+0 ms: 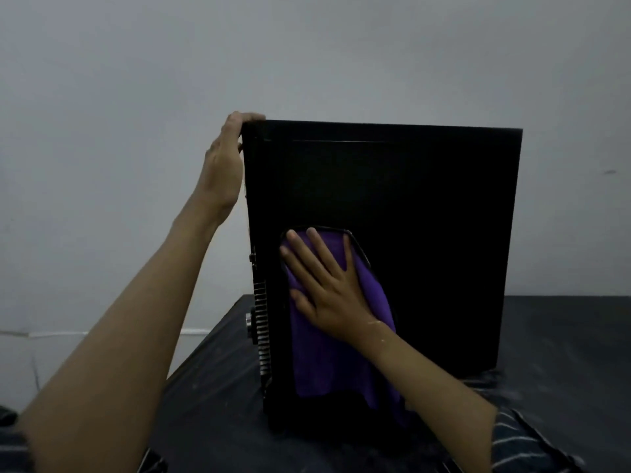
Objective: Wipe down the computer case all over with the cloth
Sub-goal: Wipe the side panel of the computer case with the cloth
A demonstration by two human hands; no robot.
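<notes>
The computer case (426,216) stands upright on a dark table (563,353), centre to right of the frame, with its broad black side panel facing the camera.

The left hand (223,165) is at the case's upper left corner, fingers curled over the top edge, steadying it. The right hand (327,295) lies flat on the lower left of the panel, fingers straight and spread wide, pressing the purple cloth (324,363) against it. The cloth's loose tail hangs down to the foot of the case.

Assessment: wiping is in progress on this panel. Whether the other faces have been done cannot be told.

Risks:
- The hanging tail could snag on the slotted metal strip (261,322) along the left edge if the stroke drifts that way.
- A hard push could rock or slide the tall case if the corner grip slackens.
- The bunched cloth covers little, so strips may be missed.
</notes>
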